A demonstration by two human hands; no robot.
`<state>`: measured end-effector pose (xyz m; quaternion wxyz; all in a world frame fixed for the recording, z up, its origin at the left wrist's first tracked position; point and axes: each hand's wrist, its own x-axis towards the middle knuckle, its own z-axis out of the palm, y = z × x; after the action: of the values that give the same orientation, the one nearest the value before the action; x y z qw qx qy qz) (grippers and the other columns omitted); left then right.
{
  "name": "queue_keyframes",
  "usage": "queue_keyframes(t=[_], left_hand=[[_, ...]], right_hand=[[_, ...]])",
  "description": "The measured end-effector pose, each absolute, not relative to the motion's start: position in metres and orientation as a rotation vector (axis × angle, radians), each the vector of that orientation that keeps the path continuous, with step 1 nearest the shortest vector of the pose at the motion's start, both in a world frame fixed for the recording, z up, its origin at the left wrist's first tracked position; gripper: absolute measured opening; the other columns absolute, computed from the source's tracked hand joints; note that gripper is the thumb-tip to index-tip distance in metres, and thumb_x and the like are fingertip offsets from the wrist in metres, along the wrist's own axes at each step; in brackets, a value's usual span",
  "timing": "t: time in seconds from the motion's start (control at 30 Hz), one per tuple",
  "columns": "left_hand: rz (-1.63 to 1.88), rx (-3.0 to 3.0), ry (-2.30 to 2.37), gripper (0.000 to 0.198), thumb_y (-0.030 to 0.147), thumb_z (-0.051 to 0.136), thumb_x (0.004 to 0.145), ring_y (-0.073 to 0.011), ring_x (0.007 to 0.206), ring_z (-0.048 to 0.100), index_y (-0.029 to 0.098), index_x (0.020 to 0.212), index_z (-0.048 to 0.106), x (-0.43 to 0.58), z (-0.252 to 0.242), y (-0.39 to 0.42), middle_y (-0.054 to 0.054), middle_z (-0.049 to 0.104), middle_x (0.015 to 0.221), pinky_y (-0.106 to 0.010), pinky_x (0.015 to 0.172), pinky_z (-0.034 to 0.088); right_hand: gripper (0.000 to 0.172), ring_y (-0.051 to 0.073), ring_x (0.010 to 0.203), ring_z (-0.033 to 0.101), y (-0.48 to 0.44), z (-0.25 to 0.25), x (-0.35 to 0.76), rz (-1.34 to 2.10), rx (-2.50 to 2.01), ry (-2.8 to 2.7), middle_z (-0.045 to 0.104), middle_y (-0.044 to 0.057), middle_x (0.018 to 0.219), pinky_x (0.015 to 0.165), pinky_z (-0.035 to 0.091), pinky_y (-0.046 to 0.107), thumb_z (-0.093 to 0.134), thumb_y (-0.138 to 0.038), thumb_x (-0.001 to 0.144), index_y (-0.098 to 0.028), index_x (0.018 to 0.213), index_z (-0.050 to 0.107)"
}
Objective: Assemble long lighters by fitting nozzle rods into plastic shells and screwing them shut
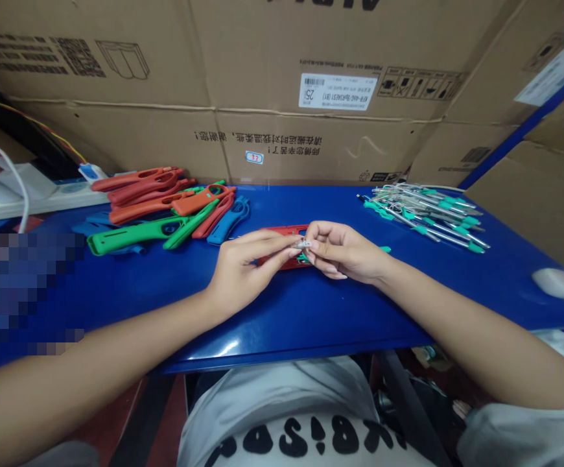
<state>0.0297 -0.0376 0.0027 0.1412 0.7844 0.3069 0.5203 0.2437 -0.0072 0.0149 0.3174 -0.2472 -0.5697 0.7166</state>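
Note:
Both hands meet over the middle of the blue table [311,311]. My left hand [243,266] pinches a red plastic handle [282,231] that lies under the fingers. My right hand [340,250] is closed on a small metal piece with a green end [303,246], held against the red handle. A green tip [385,249] pokes out behind the right hand.
A heap of red, green and blue plastic handles [165,207] lies at the back left. A pile of metal blades with green ends [428,211] lies at the back right. Cardboard boxes [282,91] wall the far edge. A white power strip [29,198] sits far left.

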Motion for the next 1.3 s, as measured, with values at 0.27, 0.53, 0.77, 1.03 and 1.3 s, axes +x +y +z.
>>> queue_keyframes(t=[0.27,0.53,0.77,1.03,1.3], left_hand=[[1.527,2.349,0.815,0.021,0.019,0.069,0.093,-0.0145,0.086,0.074,0.022,0.110,0.079,0.0278,0.0034,-0.0380,-0.006,0.080,0.101,-0.023,0.080,0.059],[1.518,2.506,0.694,0.023,0.015,0.069,0.092,-0.0143,0.085,0.073,0.022,0.113,0.078,0.0246,0.0050,-0.0370,-0.005,0.078,0.094,-0.024,0.079,0.058],[1.575,2.438,0.717,0.024,0.015,0.072,0.091,-0.0129,0.083,0.073,0.021,0.112,0.078,0.0263,0.0055,-0.0384,-0.005,0.078,0.095,-0.022,0.078,0.058],[1.586,2.380,0.758,0.022,0.015,0.072,0.090,-0.0130,0.081,0.073,0.020,0.110,0.079,0.0281,0.0062,-0.0383,-0.006,0.079,0.094,-0.021,0.077,0.058],[1.482,2.327,0.859,0.016,0.020,0.075,0.089,-0.0168,0.089,0.077,0.019,0.104,0.080,0.0270,0.0052,-0.0329,-0.006,0.081,0.102,-0.022,0.084,0.060]], right_hand=[[0.036,0.002,0.039,0.042,-0.0085,0.0178,0.2441,1.857,-0.673,-1.538,0.064,-0.004,0.068,0.032,0.032,0.013,0.081,-0.042,0.082,-0.016,0.083,0.056],[0.034,0.002,0.038,0.043,-0.0098,0.0173,0.2445,1.872,-0.659,-1.575,0.063,-0.004,0.065,0.033,0.032,0.014,0.078,-0.041,0.085,-0.016,0.082,0.057],[0.030,0.002,0.039,0.043,-0.0112,0.0111,0.2402,1.952,-0.586,-1.468,0.065,-0.005,0.070,0.032,0.031,0.013,0.077,-0.037,0.087,-0.017,0.086,0.054],[0.031,0.001,0.039,0.043,-0.0131,0.0108,0.2370,1.960,-0.592,-1.412,0.067,-0.004,0.072,0.034,0.032,0.013,0.078,-0.036,0.086,-0.016,0.086,0.055],[0.033,0.002,0.039,0.044,-0.0098,0.0094,0.2387,1.796,-0.646,-1.490,0.066,-0.004,0.070,0.035,0.035,0.015,0.078,-0.040,0.085,-0.016,0.085,0.057]])
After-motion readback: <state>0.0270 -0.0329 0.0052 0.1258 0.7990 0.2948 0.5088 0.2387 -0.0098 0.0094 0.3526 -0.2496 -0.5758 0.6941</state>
